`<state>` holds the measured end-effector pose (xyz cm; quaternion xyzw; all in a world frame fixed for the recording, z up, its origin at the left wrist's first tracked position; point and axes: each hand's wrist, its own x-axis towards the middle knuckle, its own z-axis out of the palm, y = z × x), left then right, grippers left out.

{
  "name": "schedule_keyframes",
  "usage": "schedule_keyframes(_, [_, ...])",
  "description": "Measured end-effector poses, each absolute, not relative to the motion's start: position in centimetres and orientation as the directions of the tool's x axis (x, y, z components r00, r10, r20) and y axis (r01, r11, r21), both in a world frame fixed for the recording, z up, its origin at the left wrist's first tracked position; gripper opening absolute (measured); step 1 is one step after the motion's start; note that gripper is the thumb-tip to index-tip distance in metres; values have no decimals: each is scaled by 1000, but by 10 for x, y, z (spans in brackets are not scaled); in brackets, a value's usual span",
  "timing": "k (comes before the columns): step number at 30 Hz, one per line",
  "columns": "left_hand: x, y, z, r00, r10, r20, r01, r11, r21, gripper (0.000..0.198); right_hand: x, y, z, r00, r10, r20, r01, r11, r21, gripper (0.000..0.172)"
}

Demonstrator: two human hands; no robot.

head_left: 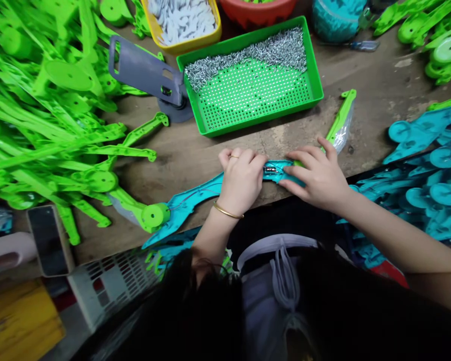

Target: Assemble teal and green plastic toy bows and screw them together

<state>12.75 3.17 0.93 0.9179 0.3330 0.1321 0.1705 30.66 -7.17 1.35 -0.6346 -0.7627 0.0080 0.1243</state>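
Observation:
A long blue plastic shell half (197, 195) lies along the front edge of the bench, its open inside facing up with thin wire running in it. My left hand (243, 175) is closed over its middle, fingers curled down. My right hand (315, 173) grips the shell's right end, its fingertips beside a small metal-looking piece (271, 169) set in the shell. A bright green arm (340, 123) with a clear plastic piece extends beyond my right fingers. At the shell's left end sits a green round-ended part (154, 216). My palms hide some of the shell.
A green perforated tray (255, 120) of small screws stands ahead, with a grey phone stand (146, 70) beside it. Green parts (60, 100) pile up left; blue shells (432, 185) pile up right. A yellow bin (220, 35), screwdriver (364, 45) and phone (49, 240) are also around.

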Motion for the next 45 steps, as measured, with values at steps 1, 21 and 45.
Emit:
schedule_keyframes(1, [126,32,9,751,650,118,562,-722,405,21,306,-73,14,-176,971,164,970,199,-140,37])
schedule_keyframes(21, [103,21,17,663,724,191,626,-676,390,16,293,-53,22,-81,984,159,906,139,-400,25])
schedule_keyframes(45, [92,10,5,588,773,237,659,-628,413,20,268,-11,10,-140,987,73,878,158,-452,12])
